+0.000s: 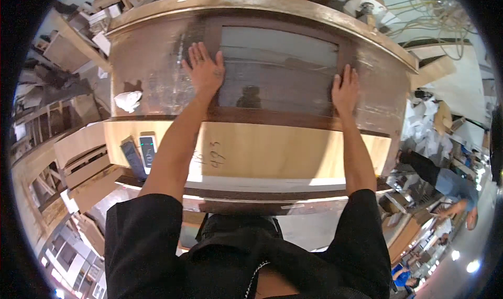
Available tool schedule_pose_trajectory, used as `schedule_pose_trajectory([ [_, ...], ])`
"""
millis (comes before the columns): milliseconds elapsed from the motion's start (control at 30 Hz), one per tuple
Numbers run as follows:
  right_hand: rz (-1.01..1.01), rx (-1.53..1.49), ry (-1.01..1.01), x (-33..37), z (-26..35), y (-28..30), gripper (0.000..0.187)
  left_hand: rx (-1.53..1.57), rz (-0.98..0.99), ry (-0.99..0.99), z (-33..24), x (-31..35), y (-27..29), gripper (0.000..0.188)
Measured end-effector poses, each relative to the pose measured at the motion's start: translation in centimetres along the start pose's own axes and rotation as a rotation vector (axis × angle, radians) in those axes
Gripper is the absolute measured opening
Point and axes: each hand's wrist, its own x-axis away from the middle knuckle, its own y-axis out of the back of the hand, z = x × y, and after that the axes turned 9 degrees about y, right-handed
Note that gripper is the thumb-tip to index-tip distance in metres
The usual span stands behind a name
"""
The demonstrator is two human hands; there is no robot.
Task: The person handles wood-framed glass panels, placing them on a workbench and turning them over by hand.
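Note:
A dark brown wooden cabinet door point(272, 117) with a glossy glass panel point(280, 71) lies flat on the workbench point(152, 47). My left hand point(206, 71) rests on the door's left side, fingers spread and pointing away from me. On the opposite side my right hand point(346, 91) lies along the right frame, its fingers stretched out. Neither hand grips anything that shows. Nearer to me, a long pale wooden board point(267, 150) with handwritten marks runs across the bench under my forearms.
A crumpled white cloth point(128, 101) lies left of the door. A phone point(148, 151) and a dark block point(133, 158) sit on the board's left end. A raised wooden rail point(251, 0) bounds the far edge. Another person point(453, 184) is at the right, among scattered boards and papers.

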Motion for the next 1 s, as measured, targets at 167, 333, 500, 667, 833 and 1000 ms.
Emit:
schedule_pose_trajectory([
  [167,0.001,-0.06,0.003,0.3,0.4,0.4,0.057,-0.036,-0.025,-0.001,0.6,0.1,0.1,0.07],
  [333,-0.041,-0.317,-0.079,-0.1,-0.6,0.4,0.068,-0.022,-0.031,-0.02,0.3,0.1,0.5,0.07],
  [500,-0.037,-0.371,-0.137,0.2,-1.0,0.6,0.081,-0.025,0.002,-0.026,0.3,0.2,0.2,0.071],
  [667,0.004,-0.27,-0.162,-0.4,0.1,1.1,0.086,-0.007,0.024,-0.012,0.3,0.1,0.9,0.072],
  [833,0.021,-0.208,-0.173,0.1,0.1,1.0,0.09,-0.023,-0.001,-0.024,0.0,0.0,0.5,0.071],
  [1000,-0.012,-0.225,-0.131,0.0,-0.3,0.7,0.091,-0.01,0.0,-0.012,0.0,0.2,0.6,0.071],
])
